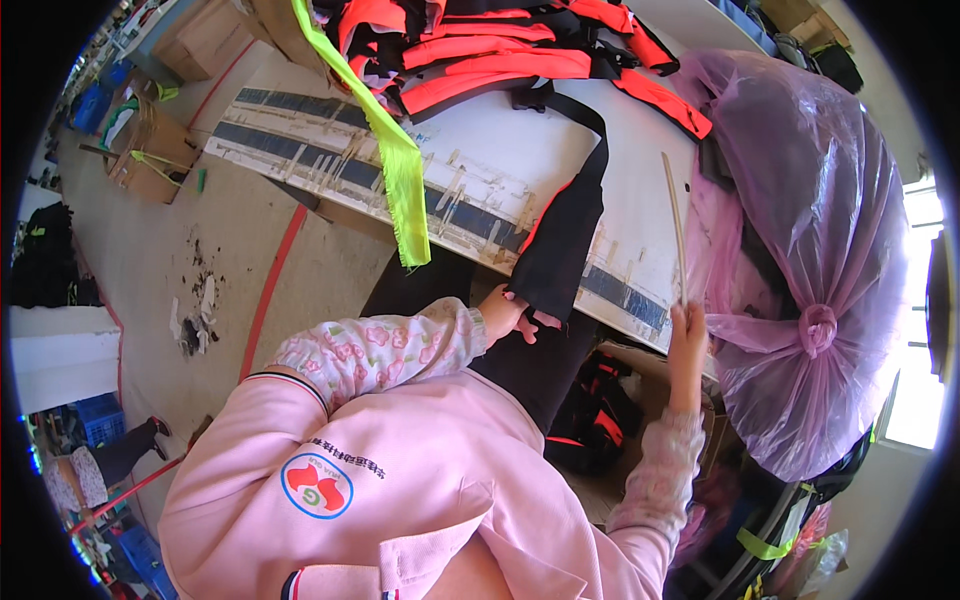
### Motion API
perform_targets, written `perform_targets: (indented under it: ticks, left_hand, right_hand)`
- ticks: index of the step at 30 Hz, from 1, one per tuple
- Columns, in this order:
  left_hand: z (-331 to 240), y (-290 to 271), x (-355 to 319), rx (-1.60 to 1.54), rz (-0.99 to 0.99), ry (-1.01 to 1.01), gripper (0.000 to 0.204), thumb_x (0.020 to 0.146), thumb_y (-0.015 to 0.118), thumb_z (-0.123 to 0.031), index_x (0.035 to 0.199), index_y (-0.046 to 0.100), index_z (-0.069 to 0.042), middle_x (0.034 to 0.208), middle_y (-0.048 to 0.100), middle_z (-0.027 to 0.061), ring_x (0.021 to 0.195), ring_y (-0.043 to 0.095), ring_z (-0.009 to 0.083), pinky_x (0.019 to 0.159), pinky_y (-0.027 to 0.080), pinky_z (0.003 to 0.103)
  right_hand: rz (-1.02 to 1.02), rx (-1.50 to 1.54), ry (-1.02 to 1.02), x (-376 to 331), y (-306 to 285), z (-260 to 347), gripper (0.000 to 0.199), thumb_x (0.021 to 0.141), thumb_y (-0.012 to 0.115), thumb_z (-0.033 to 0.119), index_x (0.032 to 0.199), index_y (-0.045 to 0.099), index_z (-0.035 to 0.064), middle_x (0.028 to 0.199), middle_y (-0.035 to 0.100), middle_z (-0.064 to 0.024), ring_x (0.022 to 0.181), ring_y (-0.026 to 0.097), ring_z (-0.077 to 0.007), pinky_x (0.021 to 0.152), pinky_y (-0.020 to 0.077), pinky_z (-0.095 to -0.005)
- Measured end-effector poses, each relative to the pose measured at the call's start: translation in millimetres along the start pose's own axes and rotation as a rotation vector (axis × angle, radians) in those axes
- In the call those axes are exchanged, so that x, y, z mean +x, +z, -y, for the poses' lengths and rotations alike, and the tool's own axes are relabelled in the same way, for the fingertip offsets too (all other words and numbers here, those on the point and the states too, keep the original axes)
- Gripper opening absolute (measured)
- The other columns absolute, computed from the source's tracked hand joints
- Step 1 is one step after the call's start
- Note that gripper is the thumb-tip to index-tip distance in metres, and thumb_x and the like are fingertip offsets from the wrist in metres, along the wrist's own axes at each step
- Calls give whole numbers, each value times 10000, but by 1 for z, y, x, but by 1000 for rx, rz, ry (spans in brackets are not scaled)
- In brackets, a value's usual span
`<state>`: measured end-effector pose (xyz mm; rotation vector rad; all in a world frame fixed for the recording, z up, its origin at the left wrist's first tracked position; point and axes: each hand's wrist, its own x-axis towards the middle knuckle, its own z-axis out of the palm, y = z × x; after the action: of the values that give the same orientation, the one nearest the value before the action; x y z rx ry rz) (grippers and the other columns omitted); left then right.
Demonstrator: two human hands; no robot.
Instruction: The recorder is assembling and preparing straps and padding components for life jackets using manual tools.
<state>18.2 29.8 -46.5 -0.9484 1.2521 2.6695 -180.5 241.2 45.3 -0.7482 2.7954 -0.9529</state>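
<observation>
My left hand (503,316) grips the lower end of a black fabric piece (562,245) with an orange-red edge; some fingertips show below its hem. The piece lies over the table's near edge and narrows at its far end into a curved black strap (588,112). My right hand (687,340) is closed round the near end of a thin, pale stick (674,225). The stick points away from me over the white table (640,190), to the right of the black piece and apart from it.
A pile of orange-red and black fabric pieces (490,60) covers the table's far side. A neon-yellow strip (402,185) hangs over its edge. At right stands a knotted purple plastic bag (820,200). Below the table is a carton (640,385) with black and orange pieces.
</observation>
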Motion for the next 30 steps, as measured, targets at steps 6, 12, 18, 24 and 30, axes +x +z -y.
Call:
perform_targets:
  ticks: [6, 12, 18, 24, 30]
  left_hand:
    - [2, 0, 2, 52, 58, 34, 221, 946, 371, -155, 1038, 532, -35, 852, 631, 115, 529, 609, 210, 644, 536, 353]
    - [21, -3, 16, -67, -124, 89, 213, 931, 413, -118, 1021, 518, 45, 849, 628, 145, 515, 616, 257, 533, 534, 308]
    - [10, 1, 7, -1, 34, 65, 236, 936, 394, -172, 979, 571, -22, 836, 635, 116, 559, 607, 202, 550, 527, 298]
    - [-1, 8, -3, 194, 66, 103, 263, 931, 381, -163, 923, 608, -30, 726, 633, 94, 438, 551, 171, 456, 473, 264]
    - [6, 10, 2, 393, -75, -4, 226, 906, 417, -132, 910, 633, -64, 735, 661, 66, 553, 589, 144, 391, 443, 250]
  right_hand:
    - [377, 516, 198, -156, -15, 27, 387, 967, 371, 355, 885, 557, 25, 580, 463, 15, 456, 404, -44, 411, 322, -187]
    - [602, 492, 474, -266, -23, 2, 329, 952, 425, 264, 842, 599, 7, 539, 432, 41, 473, 363, -34, 440, 304, -206]
    - [579, 664, 660, -245, -3, 32, 313, 966, 400, 236, 800, 559, 25, 513, 388, 56, 445, 317, -17, 407, 249, -193]
    - [606, 610, 586, -186, 41, 54, 330, 973, 380, 264, 768, 513, 44, 484, 366, 55, 381, 287, -24, 357, 210, -201]
    - [673, 1065, 719, -120, 101, 82, 307, 970, 380, 322, 804, 487, 87, 467, 287, 47, 345, 220, -50, 324, 175, -221]
